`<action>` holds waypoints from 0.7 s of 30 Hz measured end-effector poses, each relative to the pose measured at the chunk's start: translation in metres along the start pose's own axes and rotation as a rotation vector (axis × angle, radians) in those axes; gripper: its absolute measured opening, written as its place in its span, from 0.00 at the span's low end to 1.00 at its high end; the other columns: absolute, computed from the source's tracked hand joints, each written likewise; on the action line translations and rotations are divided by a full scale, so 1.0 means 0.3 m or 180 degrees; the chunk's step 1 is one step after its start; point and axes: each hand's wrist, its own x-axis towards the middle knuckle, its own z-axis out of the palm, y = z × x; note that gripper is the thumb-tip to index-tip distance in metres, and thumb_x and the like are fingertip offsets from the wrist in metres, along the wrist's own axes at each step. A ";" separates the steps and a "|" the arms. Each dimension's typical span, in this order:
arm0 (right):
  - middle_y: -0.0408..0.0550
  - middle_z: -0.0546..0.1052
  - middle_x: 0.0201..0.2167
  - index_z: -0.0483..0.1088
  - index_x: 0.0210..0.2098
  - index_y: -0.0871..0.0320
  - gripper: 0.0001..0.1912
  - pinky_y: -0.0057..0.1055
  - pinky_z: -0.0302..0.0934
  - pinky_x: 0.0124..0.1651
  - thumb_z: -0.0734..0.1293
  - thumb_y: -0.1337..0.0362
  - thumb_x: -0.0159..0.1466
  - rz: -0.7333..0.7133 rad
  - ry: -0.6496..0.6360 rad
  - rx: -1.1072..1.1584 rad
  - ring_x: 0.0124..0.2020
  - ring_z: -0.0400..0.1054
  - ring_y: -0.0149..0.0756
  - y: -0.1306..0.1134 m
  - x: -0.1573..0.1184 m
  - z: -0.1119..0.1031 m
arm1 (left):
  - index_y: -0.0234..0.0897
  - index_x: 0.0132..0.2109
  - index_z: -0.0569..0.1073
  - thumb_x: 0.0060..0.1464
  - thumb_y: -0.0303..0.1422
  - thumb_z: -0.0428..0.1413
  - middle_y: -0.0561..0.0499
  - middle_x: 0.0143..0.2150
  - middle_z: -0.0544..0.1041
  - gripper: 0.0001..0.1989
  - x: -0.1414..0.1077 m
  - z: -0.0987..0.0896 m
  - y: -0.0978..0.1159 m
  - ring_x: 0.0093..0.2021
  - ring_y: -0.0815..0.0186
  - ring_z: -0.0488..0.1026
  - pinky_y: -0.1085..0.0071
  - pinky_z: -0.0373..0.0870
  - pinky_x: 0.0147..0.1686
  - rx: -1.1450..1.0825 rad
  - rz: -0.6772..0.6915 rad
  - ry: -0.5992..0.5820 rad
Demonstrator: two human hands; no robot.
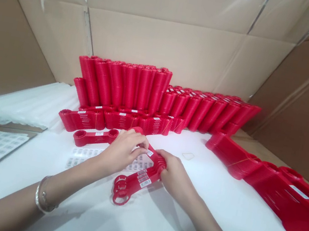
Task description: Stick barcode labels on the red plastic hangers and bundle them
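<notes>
Left hand: your fingers (124,148) pinch a small white barcode label (150,153) against the upper red piece, maybe to place it straight.
Right hand: your fingers (174,172) grip the flat red plastic pieces with ring ends (131,185), fanned probably so each label shows.
Sticker sheet (74,162): beneath your left forearm, its edge near.
Counter (90,207): white surface between your forearms; banded red stacks (155,125) border it ahead.
</notes>
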 end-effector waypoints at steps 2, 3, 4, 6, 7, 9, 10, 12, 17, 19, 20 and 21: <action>0.43 0.74 0.31 0.68 0.33 0.59 0.23 0.23 0.55 0.32 0.52 0.78 0.43 -0.0020 -0.0016 -0.0008 0.31 0.67 0.31 -0.004 -0.001 0.000 | 0.37 0.32 0.69 0.55 0.31 0.52 0.57 0.34 0.72 0.05 0.000 -0.009 0.001 0.40 0.67 0.63 0.68 0.52 0.41 0.0055 -0.0022 -0.0052; 0.43 0.74 0.31 0.67 0.33 0.59 0.22 0.23 0.55 0.31 0.52 0.78 0.42 -0.0021 -0.0025 -0.0024 0.31 0.67 0.31 -0.007 -0.002 0.001 | 0.37 0.32 0.69 0.55 0.31 0.52 0.57 0.34 0.72 0.05 0.001 -0.011 0.001 0.40 0.67 0.63 0.68 0.52 0.41 0.0068 -0.0031 -0.0075; 0.43 0.74 0.31 0.67 0.32 0.59 0.22 0.23 0.55 0.31 0.52 0.78 0.42 -0.0020 -0.0034 -0.0040 0.31 0.67 0.31 -0.009 -0.003 0.001 | 0.37 0.32 0.69 0.55 0.31 0.52 0.57 0.34 0.72 0.05 0.001 -0.012 0.001 0.39 0.68 0.64 0.68 0.52 0.41 0.0075 -0.0043 -0.0091; 0.44 0.74 0.31 0.67 0.32 0.59 0.21 0.24 0.55 0.31 0.52 0.78 0.43 -0.0016 -0.0044 -0.0067 0.31 0.67 0.32 -0.014 -0.005 0.002 | 0.37 0.32 0.69 0.55 0.31 0.52 0.56 0.33 0.72 0.05 0.002 -0.011 0.001 0.39 0.68 0.64 0.68 0.52 0.41 0.0086 -0.0068 -0.0106; 0.44 0.74 0.31 0.67 0.32 0.59 0.21 0.24 0.55 0.31 0.52 0.78 0.43 -0.0024 -0.0045 -0.0070 0.32 0.67 0.32 -0.015 -0.006 0.002 | 0.37 0.32 0.69 0.55 0.31 0.52 0.56 0.33 0.72 0.04 0.003 -0.010 0.000 0.39 0.68 0.64 0.68 0.52 0.41 0.0095 -0.0079 -0.0096; 0.44 0.75 0.32 0.68 0.32 0.59 0.21 0.24 0.55 0.32 0.52 0.77 0.44 -0.0057 -0.0048 -0.0050 0.32 0.67 0.33 -0.016 -0.007 0.001 | 0.37 0.32 0.69 0.55 0.30 0.52 0.56 0.33 0.72 0.04 0.004 -0.005 -0.003 0.39 0.68 0.64 0.68 0.52 0.41 0.0130 -0.0073 -0.0062; 0.44 0.75 0.32 0.68 0.33 0.58 0.22 0.24 0.55 0.32 0.52 0.77 0.44 -0.0083 -0.0050 -0.0036 0.33 0.67 0.33 -0.015 -0.007 0.001 | 0.36 0.32 0.69 0.55 0.30 0.52 0.56 0.33 0.72 0.04 0.004 -0.002 -0.005 0.39 0.68 0.64 0.68 0.52 0.40 0.0155 -0.0052 -0.0040; 0.44 0.75 0.32 0.68 0.34 0.58 0.22 0.25 0.56 0.33 0.52 0.77 0.44 -0.0137 -0.0052 0.0004 0.33 0.68 0.34 -0.012 -0.007 0.000 | 0.36 0.31 0.69 0.55 0.30 0.52 0.56 0.32 0.71 0.05 0.003 0.004 -0.010 0.38 0.68 0.63 0.68 0.52 0.40 0.0221 0.0028 0.0004; 0.45 0.75 0.34 0.68 0.34 0.58 0.24 0.25 0.57 0.34 0.52 0.78 0.43 -0.0200 -0.0038 0.0142 0.34 0.68 0.33 -0.018 -0.015 0.003 | 0.35 0.33 0.68 0.57 0.33 0.49 0.53 0.32 0.70 0.08 -0.006 0.028 -0.020 0.36 0.67 0.62 0.68 0.52 0.37 0.0831 0.0534 0.0379; 0.44 0.74 0.33 0.69 0.35 0.58 0.25 0.24 0.58 0.33 0.51 0.78 0.43 -0.0254 -0.0103 0.0219 0.33 0.68 0.33 -0.027 -0.021 0.005 | 0.33 0.33 0.67 0.58 0.34 0.47 0.51 0.31 0.69 0.10 -0.009 0.039 -0.025 0.34 0.67 0.60 0.68 0.52 0.35 0.1321 0.0874 0.0667; 0.43 0.74 0.32 0.69 0.35 0.58 0.25 0.24 0.58 0.33 0.51 0.79 0.43 -0.0287 -0.0146 0.0276 0.33 0.68 0.32 -0.032 -0.024 0.007 | 0.33 0.32 0.67 0.59 0.33 0.46 0.51 0.30 0.68 0.11 -0.010 0.043 -0.029 0.33 0.67 0.59 0.68 0.51 0.34 0.1571 0.1038 0.0800; 0.43 0.74 0.31 0.69 0.35 0.58 0.25 0.24 0.58 0.33 0.51 0.79 0.44 -0.0321 -0.0181 0.0339 0.32 0.67 0.32 -0.035 -0.027 0.008 | 0.33 0.32 0.67 0.59 0.33 0.45 0.50 0.29 0.67 0.11 -0.010 0.046 -0.033 0.33 0.67 0.58 0.68 0.51 0.34 0.1797 0.1184 0.0916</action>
